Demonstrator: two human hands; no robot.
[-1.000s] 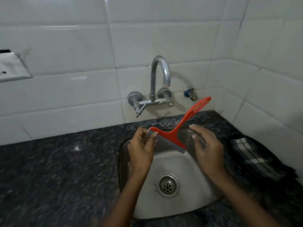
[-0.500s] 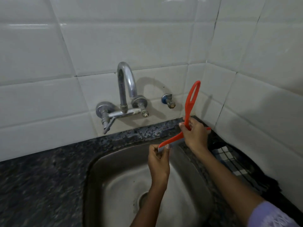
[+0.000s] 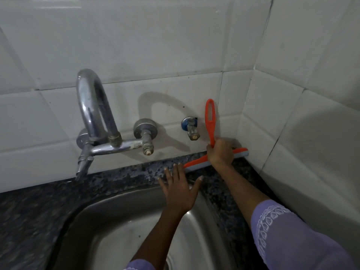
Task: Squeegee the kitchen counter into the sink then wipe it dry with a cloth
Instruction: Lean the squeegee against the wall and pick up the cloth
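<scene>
Counter (image 3: 39, 207): dark speckled stone, running along the foot of the white tiled wall (image 3: 155, 45) and narrowing to a strip behind the sink.

Tap (image 3: 93, 114): chrome, wall-mounted at the left, with a tall arched spout and a lever hanging down at its left end. Its shadow falls on the tiles to the right.

Sink (image 3: 116, 230): steel basin set into the counter, lower centre, its back rim just below the stone strip.

Valve (image 3: 191, 128): small, with a blue collar and a brass end, fixed to the wall right of the tap.

Left hand (image 3: 180, 189): fingers spread wide, palm down, resting on the back rim of the sink and the counter strip. Grip open, holding nothing. The fingertips lie just beside the left end of the squeegee blade; whether they touch it cannot be told.

Squeegee (image 3: 210, 121): red, with a looped handle standing nearly upright against the wall. Its grey blade lies on the counter strip, slanting from near the left hand up to the corner where the two walls meet.

Right hand (image 3: 221, 152): grip closed around the lower handle of the squeegee, just above the blade, covering the blade's middle.

Sleeve (image 3: 292, 240): pale purple with white trim, on the right forearm, lower right.
</scene>
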